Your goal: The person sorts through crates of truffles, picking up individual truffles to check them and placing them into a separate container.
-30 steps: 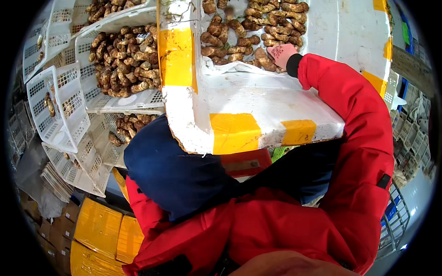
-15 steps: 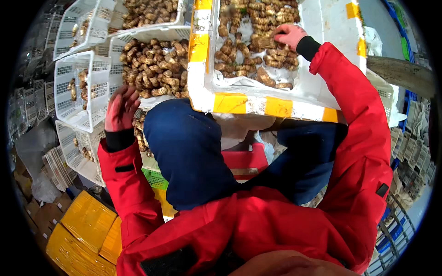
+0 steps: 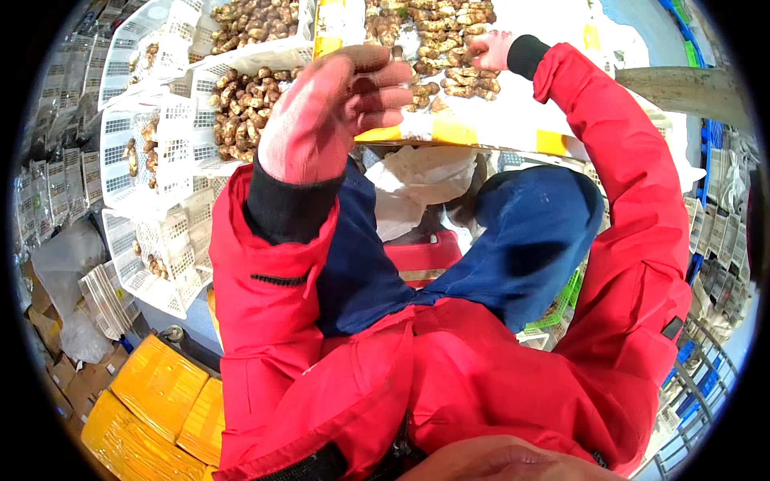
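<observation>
My left hand (image 3: pixel 325 112) is raised in front of the white crate and the near left side of the box. Its fingers are bent but apart, and I see nothing held in them. My right hand (image 3: pixel 491 51) is over the foam box (image 3: pixel 449 128), fingers curled down onto a brown, ringed taro; the fingers hide most of it. Rows of taros (image 3: pixel 449 40) lie on white lining in this box. More taros (image 3: pixel 245 112), loosely heaped, fill the white plastic crate (image 3: pixel 200 132) on the left.
Further white crates (image 3: pixel 132 156) with a few taros stand at the far left. Yellow-wrapped parcels (image 3: pixel 156 385) lie at the lower left. A wooden pole (image 3: pixel 682 90) juts in at the right. Between my knees shows a red object (image 3: pixel 425 252).
My left hand has moved up and right from beside the crate toward the box. My right hand stays over the taros in the box. The view has shifted, and my legs sit differently.
</observation>
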Demonstrator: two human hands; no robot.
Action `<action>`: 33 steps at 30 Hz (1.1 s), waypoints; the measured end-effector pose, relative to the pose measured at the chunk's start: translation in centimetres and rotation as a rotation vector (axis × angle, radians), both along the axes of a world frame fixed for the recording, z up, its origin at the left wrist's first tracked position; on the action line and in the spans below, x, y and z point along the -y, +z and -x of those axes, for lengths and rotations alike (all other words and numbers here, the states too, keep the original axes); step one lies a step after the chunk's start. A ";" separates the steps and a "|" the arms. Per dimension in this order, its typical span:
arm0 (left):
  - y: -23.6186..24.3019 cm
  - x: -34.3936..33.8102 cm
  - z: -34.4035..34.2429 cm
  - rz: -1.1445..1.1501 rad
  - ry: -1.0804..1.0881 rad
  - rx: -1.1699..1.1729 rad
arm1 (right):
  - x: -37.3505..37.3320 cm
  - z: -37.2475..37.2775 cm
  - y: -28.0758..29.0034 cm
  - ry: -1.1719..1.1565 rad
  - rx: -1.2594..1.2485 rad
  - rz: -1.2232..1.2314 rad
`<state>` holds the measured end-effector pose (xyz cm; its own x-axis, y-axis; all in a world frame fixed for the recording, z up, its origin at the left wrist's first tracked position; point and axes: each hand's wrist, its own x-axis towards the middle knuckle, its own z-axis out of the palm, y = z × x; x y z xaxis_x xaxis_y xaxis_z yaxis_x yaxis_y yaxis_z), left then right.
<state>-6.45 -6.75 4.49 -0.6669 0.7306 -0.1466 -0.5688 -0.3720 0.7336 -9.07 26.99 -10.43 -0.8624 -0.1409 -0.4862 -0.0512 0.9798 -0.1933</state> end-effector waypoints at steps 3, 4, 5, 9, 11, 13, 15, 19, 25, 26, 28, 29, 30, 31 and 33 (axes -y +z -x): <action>-3.8 1.9 0.4 -0.167 0.003 0.270 | 0.3 -0.7 -6.8 0.136 0.378 -0.049; -4.6 2.4 1.1 -0.130 0.048 0.355 | 0.0 -1.6 -9.1 0.143 0.431 -0.055; -5.0 2.8 1.4 -0.091 0.092 0.439 | -0.6 -2.5 -11.1 0.151 0.485 -0.061; -3.3 2.2 2.2 0.007 0.276 0.507 | 0.5 -6.4 -15.6 0.278 0.689 -0.170; -4.3 2.7 2.8 -0.017 0.184 0.456 | 1.3 -8.0 -14.7 0.232 0.313 0.061; -4.4 2.1 3.1 -0.047 0.208 0.482 | 0.6 -10.7 -18.2 0.217 0.384 -0.192; -4.2 1.7 3.7 -0.010 0.169 0.494 | 0.5 -8.8 -17.4 0.261 0.424 -0.157; -3.4 1.1 4.0 -0.007 0.207 0.704 | 1.0 -8.4 -16.8 0.414 0.389 -0.235; -4.6 1.9 3.2 -0.162 0.062 0.553 | 1.2 -6.2 -16.0 0.573 0.434 -0.256; -4.3 1.7 3.3 -0.105 0.078 0.590 | 1.1 -5.7 -15.7 0.531 0.425 -0.271; -3.4 1.4 3.2 0.010 0.118 0.661 | 0.7 -3.8 -13.9 0.383 0.406 -0.134; -3.2 1.3 2.4 0.035 0.153 0.599 | 0.9 -3.8 -13.0 0.267 0.382 -0.087; -3.7 1.3 2.6 0.004 0.108 0.590 | 0.6 -2.6 -12.1 0.205 0.301 -0.102; -4.0 1.4 2.8 -0.019 0.061 0.596 | 0.5 -1.9 -11.4 0.142 0.235 -0.107; -3.2 1.0 2.0 0.030 0.144 0.502 | 0.3 1.2 -9.0 -0.085 0.202 0.092</action>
